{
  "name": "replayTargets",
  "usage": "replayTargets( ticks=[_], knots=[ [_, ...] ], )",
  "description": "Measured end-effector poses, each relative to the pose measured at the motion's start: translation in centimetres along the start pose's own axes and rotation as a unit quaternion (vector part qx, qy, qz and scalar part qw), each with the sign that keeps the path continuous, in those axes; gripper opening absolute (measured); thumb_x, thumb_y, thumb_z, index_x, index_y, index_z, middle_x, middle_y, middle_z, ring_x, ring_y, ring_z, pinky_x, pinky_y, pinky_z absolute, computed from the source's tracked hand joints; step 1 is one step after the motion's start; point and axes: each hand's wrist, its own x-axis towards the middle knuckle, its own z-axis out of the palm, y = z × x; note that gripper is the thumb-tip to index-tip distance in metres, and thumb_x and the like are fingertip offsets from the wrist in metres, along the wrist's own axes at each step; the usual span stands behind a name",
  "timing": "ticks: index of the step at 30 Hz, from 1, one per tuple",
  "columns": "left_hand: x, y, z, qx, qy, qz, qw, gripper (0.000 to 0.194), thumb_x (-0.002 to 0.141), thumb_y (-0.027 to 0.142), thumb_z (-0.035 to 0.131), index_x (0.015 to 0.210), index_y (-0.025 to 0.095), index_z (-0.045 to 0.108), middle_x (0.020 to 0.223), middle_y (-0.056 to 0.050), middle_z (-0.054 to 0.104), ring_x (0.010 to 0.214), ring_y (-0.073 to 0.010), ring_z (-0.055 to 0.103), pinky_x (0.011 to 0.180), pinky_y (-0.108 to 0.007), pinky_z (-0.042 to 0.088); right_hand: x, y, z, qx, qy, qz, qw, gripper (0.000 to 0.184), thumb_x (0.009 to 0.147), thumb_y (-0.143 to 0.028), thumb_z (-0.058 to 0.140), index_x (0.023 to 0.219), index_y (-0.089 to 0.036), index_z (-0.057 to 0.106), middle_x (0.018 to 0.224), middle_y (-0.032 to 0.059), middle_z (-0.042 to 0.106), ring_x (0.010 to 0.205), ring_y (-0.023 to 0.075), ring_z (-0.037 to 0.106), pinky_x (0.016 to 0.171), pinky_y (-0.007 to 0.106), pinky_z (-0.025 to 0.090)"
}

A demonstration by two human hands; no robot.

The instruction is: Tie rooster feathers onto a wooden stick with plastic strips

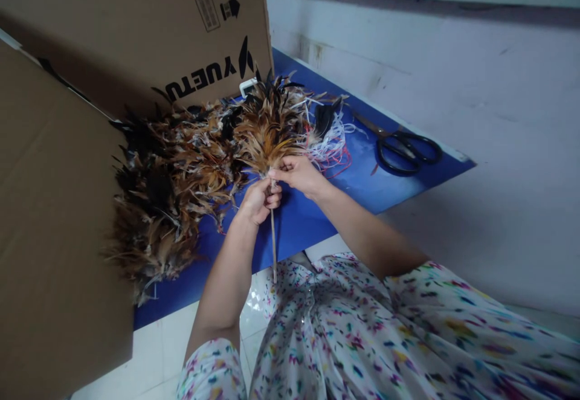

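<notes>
A feather duster (269, 125) with brown and black plumes points away from me, its thin stick (273, 240) hanging toward my lap. My left hand (260, 199) is closed around the stick just under the feathers. At the base of the plumes my right hand (296, 175) pinches with thumb and fingers; whether it grips a feather or the binding is too small to make out. A large heap of loose feathers (181, 170) lies to the left on the blue tabletop (317, 225). White and red strings (333, 146) lie tangled to the right of the duster.
Black-handled scissors (403, 151) lie on the table at the right. Cardboard boxes (136, 31) stand behind and left of the feathers. A small white-framed object (247, 87) is partly hidden behind the duster. A pale wall (453, 86) borders the right side, with a ledge above.
</notes>
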Motion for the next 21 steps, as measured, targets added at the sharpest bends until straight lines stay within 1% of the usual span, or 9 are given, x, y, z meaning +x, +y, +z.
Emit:
replayTargets(
  ticks=[5,9,12,14,16,18,19,21],
  knots=[
    [-0.3,0.0,0.1,-0.009,-0.005,0.005,1.0,0.023,0.097,0.027,0.049,0.077,0.018,0.042,0.057,0.006,0.039,0.038,-0.0032,0.025,0.038,-0.013,0.015,-0.1,-0.6,0.1,0.003,0.012,0.035,0.999,0.035,0.052,-0.035,0.088,0.063,-0.015,0.061,0.058,-0.0037,0.058,0.054,0.0057,0.045,0.046,0.02,0.028],
    [-0.4,0.0,0.2,-0.001,-0.012,0.014,1.0,0.023,0.099,0.027,0.047,0.078,0.018,0.043,0.057,0.006,0.039,0.039,-0.0031,0.025,0.038,-0.012,0.015,-0.1,-0.4,-0.1,0.02,0.02,0.051,0.998,0.044,0.048,-0.038,0.092,0.06,-0.016,0.056,0.053,-0.0062,0.053,0.048,0.0035,0.038,0.042,0.019,0.022],
    [-0.5,-0.1,0.1,0.012,-0.027,0.029,0.999,0.024,0.1,0.027,0.046,0.079,0.017,0.044,0.058,0.006,0.039,0.039,-0.0026,0.026,0.039,-0.012,0.016,0.0,0.1,-0.2,0.029,0.023,0.064,0.997,0.046,0.049,-0.038,0.092,0.06,-0.017,0.052,0.048,-0.0092,0.046,0.044,0.0023,0.031,0.04,0.019,0.018],
    [-0.6,-0.1,0.0,0.023,-0.038,0.04,0.998,0.024,0.098,0.029,0.052,0.079,0.017,0.044,0.059,0.006,0.04,0.04,-0.002,0.026,0.039,-0.011,0.017,0.1,0.2,-0.3,0.038,0.015,0.074,0.996,0.046,0.052,-0.037,0.092,0.061,-0.017,0.051,0.047,-0.0102,0.044,0.042,0.0019,0.029,0.039,0.019,0.016],
    [-0.8,-0.1,0.0,0.033,-0.046,0.048,0.997,0.027,0.094,0.031,0.062,0.078,0.017,0.045,0.06,0.007,0.04,0.041,-0.0014,0.025,0.04,-0.011,0.017,0.1,0.2,-0.3,0.05,0.003,0.078,0.996,0.046,0.054,-0.037,0.091,0.061,-0.018,0.05,0.045,-0.011,0.042,0.04,0.0015,0.027,0.038,0.019,0.015],
    [-0.9,-0.1,0.0,0.041,-0.048,0.055,0.997,0.028,0.09,0.031,0.066,0.078,0.016,0.045,0.059,0.007,0.039,0.042,-0.001,0.024,0.04,-0.011,0.016,-0.1,-0.1,-0.3,0.058,-0.013,0.068,0.996,0.045,0.055,-0.038,0.089,0.061,-0.019,0.049,0.044,-0.0113,0.04,0.039,0.0018,0.027,0.038,0.018,0.015],
    [-1.0,0.0,0.0,0.044,-0.048,0.058,0.996,0.028,0.09,0.03,0.067,0.077,0.016,0.046,0.059,0.008,0.038,0.042,-0.0008,0.024,0.04,-0.011,0.016,-0.2,-0.3,-0.4,0.056,-0.022,0.057,0.997,0.044,0.056,-0.04,0.088,0.061,-0.019,0.05,0.044,-0.0106,0.042,0.039,0.0022,0.029,0.038,0.018,0.016],
    [-1.2,0.1,0.0,0.048,-0.048,0.064,0.996,0.029,0.089,0.031,0.068,0.076,0.016,0.046,0.058,0.008,0.037,0.042,-0.0007,0.024,0.04,-0.012,0.015,-0.7,-0.7,-0.9,0.046,-0.028,0.027,0.998,0.04,0.059,-0.045,0.086,0.065,-0.018,0.057,0.05,-0.0076,0.05,0.041,0.0033,0.036,0.039,0.019,0.02]
  ],
)
